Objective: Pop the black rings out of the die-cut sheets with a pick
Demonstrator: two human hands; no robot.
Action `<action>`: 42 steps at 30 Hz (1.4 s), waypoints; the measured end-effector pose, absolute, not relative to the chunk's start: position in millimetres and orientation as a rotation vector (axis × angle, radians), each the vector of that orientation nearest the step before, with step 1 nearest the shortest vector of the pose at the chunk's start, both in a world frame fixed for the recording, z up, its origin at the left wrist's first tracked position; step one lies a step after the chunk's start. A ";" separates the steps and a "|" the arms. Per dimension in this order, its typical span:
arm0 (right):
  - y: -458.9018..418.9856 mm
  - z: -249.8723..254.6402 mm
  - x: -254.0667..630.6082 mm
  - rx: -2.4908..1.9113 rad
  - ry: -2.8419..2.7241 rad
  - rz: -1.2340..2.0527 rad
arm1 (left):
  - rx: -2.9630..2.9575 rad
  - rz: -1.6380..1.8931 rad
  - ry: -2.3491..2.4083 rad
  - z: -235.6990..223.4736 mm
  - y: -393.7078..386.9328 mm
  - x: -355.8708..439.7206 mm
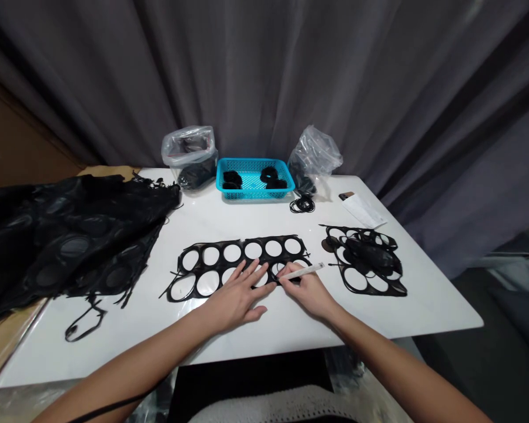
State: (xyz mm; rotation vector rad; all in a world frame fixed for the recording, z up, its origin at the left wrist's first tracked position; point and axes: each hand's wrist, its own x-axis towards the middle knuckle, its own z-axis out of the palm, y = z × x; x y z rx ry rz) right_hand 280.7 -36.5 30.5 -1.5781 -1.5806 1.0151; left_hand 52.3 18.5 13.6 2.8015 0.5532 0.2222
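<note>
A flat black sheet (pixel 221 266) with two rows of large round holes lies on the white table in front of me. My left hand (pixel 240 296) rests flat on its lower edge, fingers spread, pressing it down. In the closed fingers of my right hand (pixel 307 292) is a slim white pen-shaped tool (pixel 306 271). Its tip, hidden by my fingers, points down at a circle in the lower row, beside my left fingertips. What kind of tip it has I cannot make out.
Cut black scraps with holes (pixel 372 258) lie at right. A large heap of black sheets (pixel 97 229) covers the left side. Behind stand a blue basket (pixel 255 194) holding black rings and two clear bags, left (pixel 189 150) and right (pixel 315 153). White paper (pixel 361 211) lies at back right.
</note>
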 end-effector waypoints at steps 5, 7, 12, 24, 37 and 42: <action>-40.0 26.2 279.8 -1.541 -1.708 0.847 | 2.805 0.219 0.554 14.3 17.9 52.0; -46.6 22.6 275.4 -1.495 -1.838 0.670 | 2.795 0.231 0.560 15.0 17.8 52.4; -51.4 15.1 273.7 -1.416 -2.215 0.239 | 2.777 0.209 0.565 17.9 18.6 54.3; -16.3 43.4 358.8 -1.799 -1.462 0.523 | 2.771 0.254 0.522 31.0 32.5 71.4; -44.0 29.4 324.3 -1.663 -1.488 0.915 | 2.791 0.186 0.354 15.5 43.5 101.0; -44.2 28.8 323.3 -1.652 -1.532 0.866 | 2.741 0.177 0.356 18.3 43.9 103.2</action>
